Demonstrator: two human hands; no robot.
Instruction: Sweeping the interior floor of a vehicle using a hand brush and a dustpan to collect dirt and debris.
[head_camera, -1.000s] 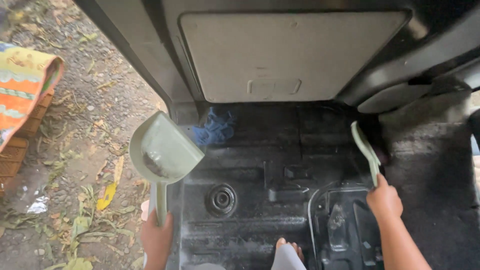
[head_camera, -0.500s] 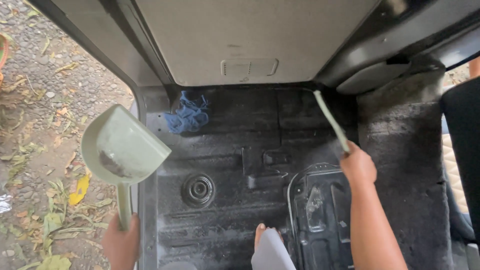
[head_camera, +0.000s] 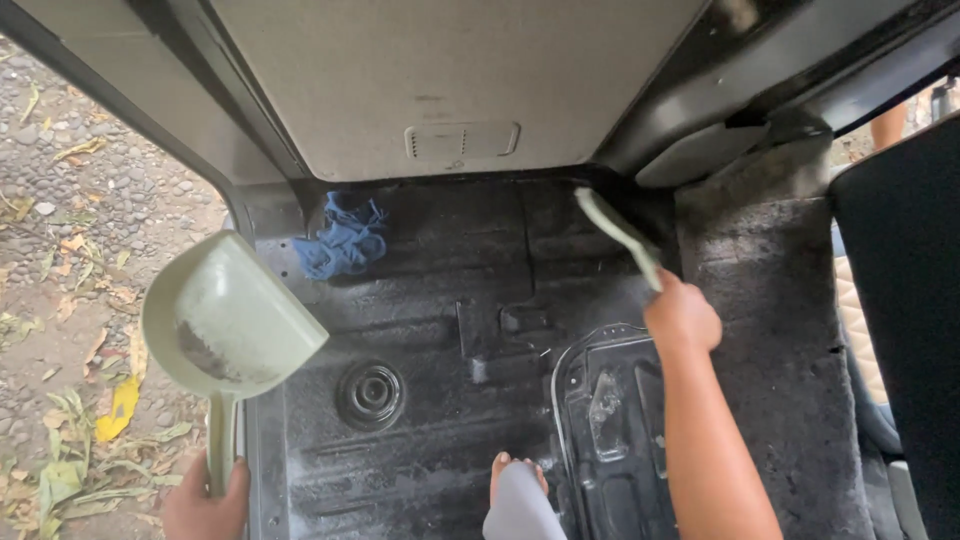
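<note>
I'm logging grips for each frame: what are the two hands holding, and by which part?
The left hand holds a pale green dustpan by the end of its handle. The right hand grips a pale green brush by its handle.

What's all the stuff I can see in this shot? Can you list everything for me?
dustpan: one, pale green, some dirt inside, held up at the left by the door edge
brush: one, pale green, slanting over the back of the floor
rag: one, blue, crumpled at the back left of the floor
vehicle floor: one, black, dusty
round plug: one, black, set in the floor
carpet: one strip, dark grey, right side
fallen leaves: several, yellow and green, on the gravel outside
foot: one, bare, bottom centre
left hand: grips the dustpan handle
right hand: grips the brush
</note>
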